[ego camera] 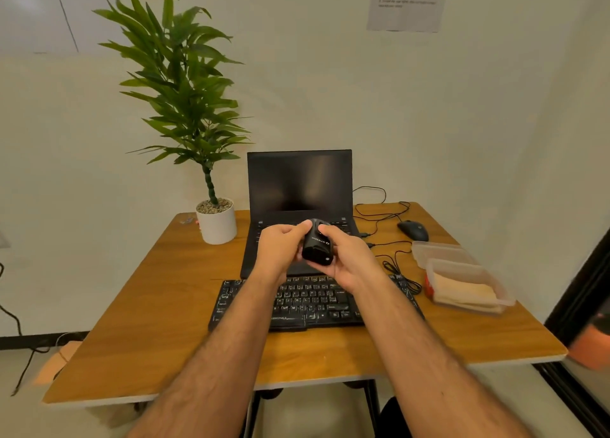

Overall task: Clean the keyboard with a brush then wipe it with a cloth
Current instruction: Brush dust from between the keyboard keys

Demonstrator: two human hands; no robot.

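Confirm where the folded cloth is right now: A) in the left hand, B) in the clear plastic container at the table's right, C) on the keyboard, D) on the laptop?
B: the folded cloth lies in the clear plastic container; both hands hold a black device.

Bare table (138, 305) left of keyboard (297, 305); containers (462, 279) and cables (396, 266) crowd its right.

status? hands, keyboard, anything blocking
Left hand and right hand both grip a small black device above the laptop. Keyboard untouched. Cloth not identifiable; nothing blocking.
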